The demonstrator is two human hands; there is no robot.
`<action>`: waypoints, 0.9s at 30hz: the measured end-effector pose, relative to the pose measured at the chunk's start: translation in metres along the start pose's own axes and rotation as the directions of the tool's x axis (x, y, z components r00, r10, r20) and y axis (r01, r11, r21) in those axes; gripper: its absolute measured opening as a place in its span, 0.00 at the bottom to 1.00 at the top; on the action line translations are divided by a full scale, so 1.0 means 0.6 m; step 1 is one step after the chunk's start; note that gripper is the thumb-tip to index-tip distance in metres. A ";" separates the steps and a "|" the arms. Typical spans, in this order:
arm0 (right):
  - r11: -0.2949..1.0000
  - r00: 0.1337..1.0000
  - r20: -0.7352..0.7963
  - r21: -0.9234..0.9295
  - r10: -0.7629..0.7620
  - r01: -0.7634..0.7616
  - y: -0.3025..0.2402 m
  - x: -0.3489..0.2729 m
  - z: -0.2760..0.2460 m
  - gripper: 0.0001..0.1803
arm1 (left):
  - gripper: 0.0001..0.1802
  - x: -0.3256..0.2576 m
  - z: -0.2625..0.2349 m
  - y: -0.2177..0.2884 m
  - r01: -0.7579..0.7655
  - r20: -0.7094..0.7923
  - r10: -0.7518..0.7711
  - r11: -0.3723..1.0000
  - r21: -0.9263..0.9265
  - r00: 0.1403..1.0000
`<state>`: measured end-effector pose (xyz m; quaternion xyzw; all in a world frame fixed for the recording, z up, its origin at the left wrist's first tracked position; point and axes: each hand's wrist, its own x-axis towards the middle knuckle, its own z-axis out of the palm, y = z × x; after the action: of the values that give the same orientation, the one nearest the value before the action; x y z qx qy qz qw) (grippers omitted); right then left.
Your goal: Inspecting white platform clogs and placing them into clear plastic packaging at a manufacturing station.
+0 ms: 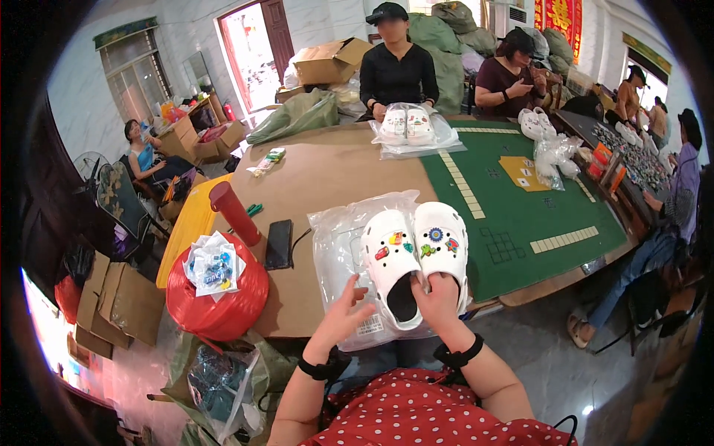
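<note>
A pair of white clogs (390,253) lies side by side in front of me, toes pointing away, on a clear plastic bag (335,245). Colourful charms sit in the holes on their tops. My right hand (439,301) is at the opening of the right clog (445,223); its fingers go inside and are partly hidden, with the thumb by the inner side wall. Just left of the left clog's heel, my left hand (346,312) is open above the bag, fingers apart, holding nothing.
Left of the bag are a dark phone (279,244), a red cylinder (232,208), green-handled scissors (254,210) and a red twine roll (216,297) with charms in a packet (214,264) on top. Across the table, a person holds another bagged clog pair (407,126). A green mat (513,238) covers the right side.
</note>
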<state>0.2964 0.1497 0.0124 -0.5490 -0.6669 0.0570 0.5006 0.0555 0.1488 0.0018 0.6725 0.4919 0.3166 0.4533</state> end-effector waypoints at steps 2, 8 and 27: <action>0.998 0.999 0.002 -0.045 0.046 -0.045 -0.003 0.007 -0.002 0.14 | 0.51 0.003 0.018 0.001 -0.012 -0.011 0.012 1.000 0.023 1.000; 1.000 0.999 -0.022 0.012 0.028 -0.028 -0.007 0.008 0.007 0.14 | 0.51 0.029 0.057 -0.031 -0.044 -0.031 0.048 0.993 0.114 0.998; 0.914 0.991 0.108 0.387 0.083 -0.119 0.061 0.005 -0.028 0.24 | 0.53 0.010 0.055 -0.001 0.020 0.060 0.003 0.924 -0.382 0.998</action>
<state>0.3339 0.1587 -0.0006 -0.4681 -0.6342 0.2400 0.5666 0.0858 0.1451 -0.0118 0.5781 0.4098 0.3843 0.5917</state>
